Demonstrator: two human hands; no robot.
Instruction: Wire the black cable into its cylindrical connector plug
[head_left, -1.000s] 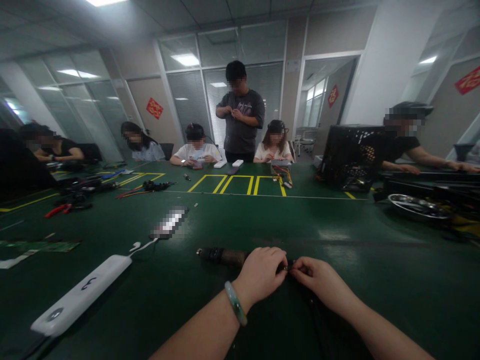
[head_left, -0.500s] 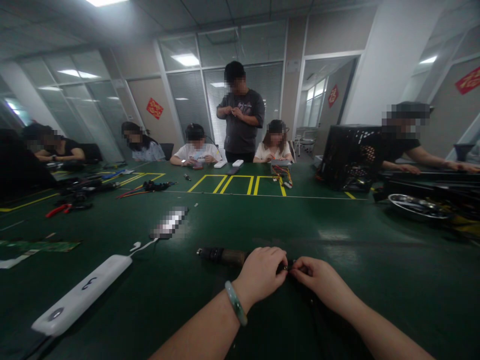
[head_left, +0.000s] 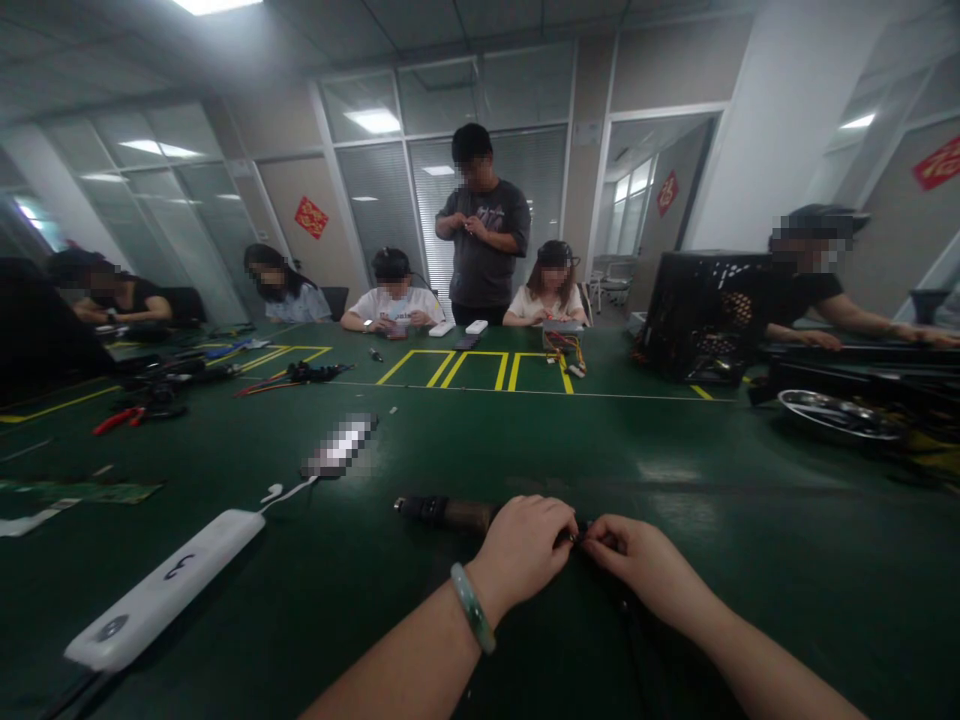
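A dark, cylindrical tool (head_left: 466,515) lies on the green table, with black rings and a small metal piece at its left end. My left hand (head_left: 529,540), a jade-green bangle on its wrist, is closed around the tool's right part and hides it. Close against those fingers, my right hand (head_left: 626,550) pinches at the tool's right end. A tiny shiny bit shows between the two hands, too small to name. Below my right hand runs a thin dark cord (head_left: 624,606), hard to see against the table.
To the left lie a white power strip (head_left: 169,590), a phone-like device (head_left: 341,447), a green circuit board (head_left: 82,492) and red-handled pliers (head_left: 120,420). A black computer case (head_left: 701,315) and a round metal dish (head_left: 836,414) stand at right. Several people work around the table.
Both hands keep their places at the tool, with only a slight shift of the fingers at its right end.
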